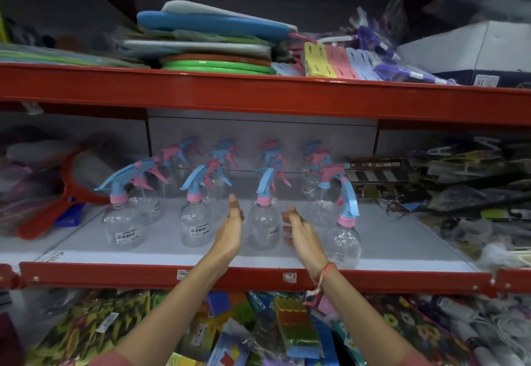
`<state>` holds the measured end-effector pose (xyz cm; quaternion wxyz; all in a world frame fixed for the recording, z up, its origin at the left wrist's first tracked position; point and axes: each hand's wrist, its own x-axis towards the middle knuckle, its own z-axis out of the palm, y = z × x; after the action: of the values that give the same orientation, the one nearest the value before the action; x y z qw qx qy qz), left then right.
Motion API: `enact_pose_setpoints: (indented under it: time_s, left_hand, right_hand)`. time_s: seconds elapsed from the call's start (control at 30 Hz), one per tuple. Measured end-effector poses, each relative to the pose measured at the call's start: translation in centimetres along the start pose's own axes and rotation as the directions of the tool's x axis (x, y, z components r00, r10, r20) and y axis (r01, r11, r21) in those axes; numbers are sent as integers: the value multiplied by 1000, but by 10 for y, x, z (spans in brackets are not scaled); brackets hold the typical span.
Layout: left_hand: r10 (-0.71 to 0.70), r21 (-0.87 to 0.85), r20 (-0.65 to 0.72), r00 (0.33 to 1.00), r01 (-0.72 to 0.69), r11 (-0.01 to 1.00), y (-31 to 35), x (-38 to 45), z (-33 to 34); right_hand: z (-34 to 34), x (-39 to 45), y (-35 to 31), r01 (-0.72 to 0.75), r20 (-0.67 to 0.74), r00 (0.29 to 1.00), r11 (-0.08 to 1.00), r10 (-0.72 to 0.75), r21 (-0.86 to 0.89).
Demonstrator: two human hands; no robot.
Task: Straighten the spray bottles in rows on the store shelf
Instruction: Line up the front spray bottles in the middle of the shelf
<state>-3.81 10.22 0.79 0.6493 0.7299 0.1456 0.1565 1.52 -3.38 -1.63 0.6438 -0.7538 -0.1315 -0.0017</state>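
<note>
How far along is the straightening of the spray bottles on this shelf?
Mostly done: four columns of bottles run back on the shelf. In hand: the left hand and right hand, both open, flank the third front bottle. Left: the rightmost front bottle sits forward and right of its column.

Clear round spray bottles (198, 222), blue/pink trigger heads, upright in four rows on the white shelf (172, 255). Third-row front bottle (263, 227) sits between both open grips. Front bottle (343, 240) just right of the right grip stands forward of the line.
</note>
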Motion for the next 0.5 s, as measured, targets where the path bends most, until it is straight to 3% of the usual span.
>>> enact_pose_setpoints:
  time_s: [0.17, 0.23, 0.5]
  left_hand:
    - [3, -31, 42, 999, -2, 1000, 4, -13, 1]
    - [-24, -22, 64, 998, 25, 999, -8, -11, -35]
    - [4, 17, 151, 989, -7, 1000, -6, -25, -40]
  right_hand:
    - [-6, -2, 6, -17, 41, 999, 1000, 16, 18]
    - [22, -9, 4, -35, 71, 997, 999, 33, 21]
    - [-1, -26, -4, 27, 96, 995, 999, -30, 31]
